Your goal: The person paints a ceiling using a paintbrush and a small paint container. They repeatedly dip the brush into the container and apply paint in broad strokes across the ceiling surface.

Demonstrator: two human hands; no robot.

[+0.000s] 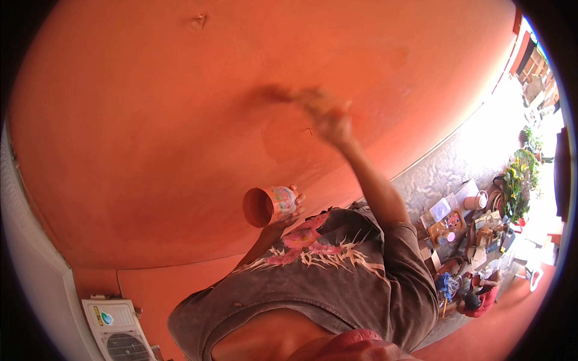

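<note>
My left hand (pixel 296 203) is wrapped around a small tub (pixel 283 203) in front of my chest. The tub is tilted so that its open mouth points left, its inside is coated orange-red, and a patterned label covers its side. Up against the orange wall (pixel 180 108), my right hand (pixel 331 120) is closed on what looks like a paintbrush (pixel 296 96), blurred by motion. A dark smear, bristles or their shadow, lies at the brush's left end. Darker, wet-looking patches show on the wall around and below this hand.
A nail or hook (pixel 309 130) sticks out of the wall below my right hand. An air-conditioner unit (pixel 118 328) stands at lower left. Far right, clutter, a bucket (pixel 475 200) and potted plants (pixel 522 180) line the ground, where another person (pixel 480 301) in red is.
</note>
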